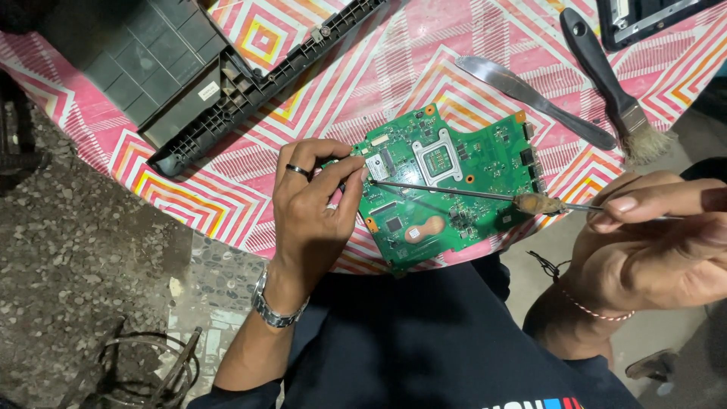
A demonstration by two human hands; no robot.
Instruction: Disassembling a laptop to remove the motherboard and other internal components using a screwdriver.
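A green circuit board (454, 189) lies at the near edge of a table covered with a pink patterned cloth (379, 76). My left hand (314, 204), with a ring and a wristwatch, grips the board's left edge between thumb and fingers. My right hand (666, 235) pinches a long thin metal tool (469, 194) whose tip touches the board near a small white module, close to my left fingertips. A brown lump sits on the tool's shaft near my right hand.
A black plastic laptop casing (174, 83) lies at the back left. A metal knife (530, 95) and a black-handled brush (613, 91) rest at the back right, next to another dark panel (644, 19). Stone floor and wire coils (144, 371) lie to the left below.
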